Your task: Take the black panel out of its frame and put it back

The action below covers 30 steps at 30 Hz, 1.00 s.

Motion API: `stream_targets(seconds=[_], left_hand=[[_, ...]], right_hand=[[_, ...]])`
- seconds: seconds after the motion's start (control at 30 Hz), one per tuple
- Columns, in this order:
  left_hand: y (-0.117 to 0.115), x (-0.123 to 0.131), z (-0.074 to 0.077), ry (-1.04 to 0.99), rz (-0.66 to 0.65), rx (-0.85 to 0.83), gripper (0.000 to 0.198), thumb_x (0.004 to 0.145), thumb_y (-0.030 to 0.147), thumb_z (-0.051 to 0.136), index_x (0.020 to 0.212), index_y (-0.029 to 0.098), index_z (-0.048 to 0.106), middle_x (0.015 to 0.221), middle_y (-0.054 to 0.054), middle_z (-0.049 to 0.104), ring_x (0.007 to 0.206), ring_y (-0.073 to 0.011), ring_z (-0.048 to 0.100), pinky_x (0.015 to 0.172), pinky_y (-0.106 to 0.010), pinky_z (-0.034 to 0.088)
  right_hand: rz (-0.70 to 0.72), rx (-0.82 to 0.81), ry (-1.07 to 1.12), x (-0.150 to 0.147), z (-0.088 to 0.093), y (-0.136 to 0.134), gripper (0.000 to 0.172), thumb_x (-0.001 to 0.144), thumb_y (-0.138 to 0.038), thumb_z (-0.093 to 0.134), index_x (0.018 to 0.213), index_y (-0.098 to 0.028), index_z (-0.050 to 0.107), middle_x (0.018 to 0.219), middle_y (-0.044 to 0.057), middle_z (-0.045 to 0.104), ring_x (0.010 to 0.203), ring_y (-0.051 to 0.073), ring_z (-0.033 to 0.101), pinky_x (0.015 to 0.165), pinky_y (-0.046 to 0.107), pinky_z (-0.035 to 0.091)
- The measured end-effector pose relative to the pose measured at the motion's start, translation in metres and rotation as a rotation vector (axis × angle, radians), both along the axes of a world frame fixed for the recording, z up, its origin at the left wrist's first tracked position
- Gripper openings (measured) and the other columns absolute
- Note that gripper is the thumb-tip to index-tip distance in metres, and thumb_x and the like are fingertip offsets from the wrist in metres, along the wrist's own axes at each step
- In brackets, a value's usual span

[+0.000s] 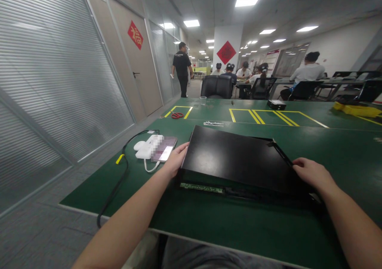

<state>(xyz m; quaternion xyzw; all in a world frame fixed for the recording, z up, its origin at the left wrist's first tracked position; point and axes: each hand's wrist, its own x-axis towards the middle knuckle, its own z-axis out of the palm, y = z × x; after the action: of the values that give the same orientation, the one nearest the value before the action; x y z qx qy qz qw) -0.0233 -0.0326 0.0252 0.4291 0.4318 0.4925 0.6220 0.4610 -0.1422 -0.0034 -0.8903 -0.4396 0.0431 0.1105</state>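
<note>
A thin black display panel (235,157) tilts above the green table, its left side raised. My left hand (176,160) is closed on its left edge, with the fingers partly hidden behind it. At the right edge my right hand (313,174) pinches the panel between thumb and bent fingers. Under the panel a black frame (280,151) shows along the back right. A narrow green circuit board (201,188) juts out below the near edge; how it is joined to the panel cannot be seen.
Left of the panel lie a phone (168,145), white devices (145,149) and a black cable (121,181). Red-handled scissors (177,115), a small black box (276,104) and a yellow object (356,110) are farther back. Beyond stands a chair (217,86); one person (182,64) walks, several sit.
</note>
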Motion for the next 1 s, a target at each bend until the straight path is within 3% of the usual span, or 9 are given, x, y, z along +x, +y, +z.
stream_targets(seconds=[0.2, 0.3, 0.53, 0.73, 0.83, 1.0], left_hand=[[-0.004, 0.003, 0.009, -0.100, -0.036, -0.046, 0.043, 0.077, 0.023, 0.082, 0.118, 0.016, 0.076, 0.101, -0.010, 0.081, 0.096, -0.0244, 0.074, 0.077, -0.028, 0.057], [-0.008, 0.005, 0.015, -0.175, -0.096, -0.030, 0.040, 0.081, 0.028, 0.075, 0.119, 0.015, 0.076, 0.106, -0.010, 0.080, 0.102, -0.0266, 0.073, 0.083, -0.032, 0.058], [-0.018, 0.002, 0.022, -0.174, -0.225, 0.052, 0.069, 0.062, 0.018, 0.085, 0.129, 0.015, 0.069, 0.114, -0.011, 0.078, 0.104, -0.0292, 0.073, 0.085, -0.033, 0.057], [-0.017, 0.001, 0.018, -0.189, -0.234, 0.074, 0.077, 0.061, 0.018, 0.086, 0.134, 0.013, 0.064, 0.115, -0.013, 0.077, 0.103, -0.0289, 0.073, 0.085, -0.031, 0.058], [-0.018, 0.002, 0.019, -0.208, -0.237, 0.085, 0.082, 0.060, 0.017, 0.087, 0.138, 0.014, 0.062, 0.118, -0.013, 0.076, 0.107, -0.0306, 0.073, 0.088, -0.034, 0.058], [-0.021, 0.002, 0.021, -0.247, -0.255, 0.125, 0.088, 0.059, 0.016, 0.089, 0.142, 0.019, 0.059, 0.125, -0.012, 0.074, 0.121, -0.0343, 0.067, 0.099, -0.040, 0.056]], right_hand=[[0.002, 0.012, 0.000, -0.001, 0.000, 0.000, 0.035, 0.079, -0.036, 0.052, 0.104, -0.024, 0.073, 0.109, 0.011, 0.076, 0.098, 0.031, 0.070, 0.077, 0.039, 0.053], [0.004, 0.009, 0.015, -0.003, 0.000, 0.000, 0.036, 0.080, -0.039, 0.052, 0.104, -0.024, 0.073, 0.110, 0.011, 0.075, 0.097, 0.030, 0.071, 0.077, 0.038, 0.054], [-0.004, 0.010, 0.051, -0.004, 0.000, 0.001, 0.038, 0.080, -0.043, 0.052, 0.105, -0.022, 0.073, 0.112, 0.013, 0.074, 0.101, 0.032, 0.069, 0.081, 0.040, 0.054], [-0.003, 0.067, 0.111, 0.001, -0.003, 0.002, 0.061, 0.080, -0.053, 0.052, 0.132, -0.024, 0.062, 0.106, 0.010, 0.075, 0.097, 0.032, 0.070, 0.082, 0.043, 0.054], [-0.016, 0.092, 0.149, 0.001, -0.003, 0.003, 0.062, 0.081, -0.057, 0.050, 0.133, -0.026, 0.062, 0.099, 0.008, 0.075, 0.097, 0.032, 0.070, 0.087, 0.045, 0.053], [-0.061, 0.165, 0.228, -0.007, 0.004, 0.005, 0.058, 0.084, -0.056, 0.046, 0.121, -0.017, 0.070, 0.122, 0.017, 0.071, 0.116, 0.036, 0.064, 0.097, 0.044, 0.050]])
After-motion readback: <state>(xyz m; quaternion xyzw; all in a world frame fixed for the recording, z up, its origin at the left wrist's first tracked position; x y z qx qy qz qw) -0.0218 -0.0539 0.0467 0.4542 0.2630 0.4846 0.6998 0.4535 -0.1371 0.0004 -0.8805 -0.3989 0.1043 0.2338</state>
